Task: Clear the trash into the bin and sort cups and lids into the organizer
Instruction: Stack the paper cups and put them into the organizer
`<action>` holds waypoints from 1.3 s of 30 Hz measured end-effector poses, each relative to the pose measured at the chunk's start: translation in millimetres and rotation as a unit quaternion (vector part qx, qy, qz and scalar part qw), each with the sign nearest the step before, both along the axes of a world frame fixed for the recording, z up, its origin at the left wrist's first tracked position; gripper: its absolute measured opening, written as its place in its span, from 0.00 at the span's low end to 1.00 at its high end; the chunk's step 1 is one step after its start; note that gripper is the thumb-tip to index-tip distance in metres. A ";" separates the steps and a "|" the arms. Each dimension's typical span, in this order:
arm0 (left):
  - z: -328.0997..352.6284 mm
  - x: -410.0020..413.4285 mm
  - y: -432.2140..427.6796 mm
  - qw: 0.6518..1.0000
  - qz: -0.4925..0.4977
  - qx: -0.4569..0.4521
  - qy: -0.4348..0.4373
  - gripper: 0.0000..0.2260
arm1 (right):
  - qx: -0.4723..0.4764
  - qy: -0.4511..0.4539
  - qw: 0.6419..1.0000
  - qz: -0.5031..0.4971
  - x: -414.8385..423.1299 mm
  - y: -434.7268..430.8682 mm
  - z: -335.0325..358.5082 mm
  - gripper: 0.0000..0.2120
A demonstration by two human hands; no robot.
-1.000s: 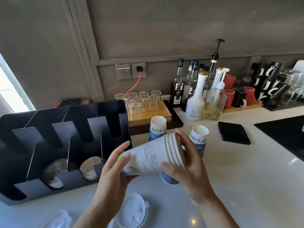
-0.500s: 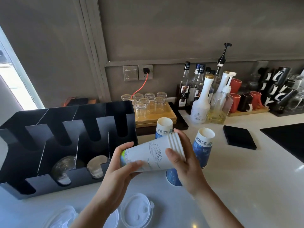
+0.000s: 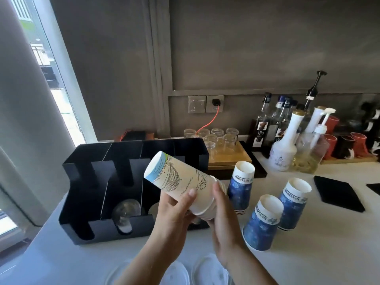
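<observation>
Organizer [image 3: 82, 202], black, sits at left end of white counter [image 3: 329, 254], below grey wall [image 3: 267, 48], window [image 3: 47, 68] beside it. Both hands grasp a tilted stack of paper cups [image 3: 181, 184] at the organizer's right front: left hand [image 3: 174, 212] round the side, right hand [image 3: 224, 219] at the rims. Three blue cups [image 3: 263, 223] upright mid-counter. Clear lids [image 3: 209, 272] at front edge.

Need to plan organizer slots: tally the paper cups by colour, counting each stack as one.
Blue cups: 3
White stack, held in left hand and right hand: 1
Total: 4
</observation>
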State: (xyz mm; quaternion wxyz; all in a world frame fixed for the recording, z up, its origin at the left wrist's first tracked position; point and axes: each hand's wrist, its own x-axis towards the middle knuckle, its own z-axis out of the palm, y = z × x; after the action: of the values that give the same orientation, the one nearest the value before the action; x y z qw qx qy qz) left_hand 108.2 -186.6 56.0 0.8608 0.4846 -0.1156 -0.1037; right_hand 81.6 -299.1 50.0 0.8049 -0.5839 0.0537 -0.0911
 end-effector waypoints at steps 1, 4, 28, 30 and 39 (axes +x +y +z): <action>1.3 4.0 7.9 1.000 -0.003 -0.002 -0.003 0.34 | -0.032 0.002 0.999 0.004 2.9 0.1 1.3 0.24; 8.0 15.0 31.4 1.000 0.006 -0.002 0.002 0.27 | -0.133 -0.018 0.991 -0.008 10.7 -4.2 7.7 0.36; 21.9 123.6 170.0 0.604 0.319 0.639 -0.354 0.18 | -0.299 -0.130 0.945 -0.012 133.8 6.5 76.5 0.37; 7.0 134.5 185.4 0.576 0.349 0.646 -0.359 0.13 | -0.315 -0.127 0.940 -0.024 146.6 9.8 79.0 0.37; -89.9 119.5 222.2 0.530 0.348 0.726 -0.267 0.21 | -0.398 -0.105 0.911 -0.035 197.3 32.0 63.5 0.37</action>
State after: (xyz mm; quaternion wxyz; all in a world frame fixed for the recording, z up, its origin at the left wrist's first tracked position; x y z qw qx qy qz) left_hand 227.7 35.6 -33.8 0.1093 0.9498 -0.0471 0.2895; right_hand 278.8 -267.2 113.5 0.5033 -0.8406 -0.0512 -0.1936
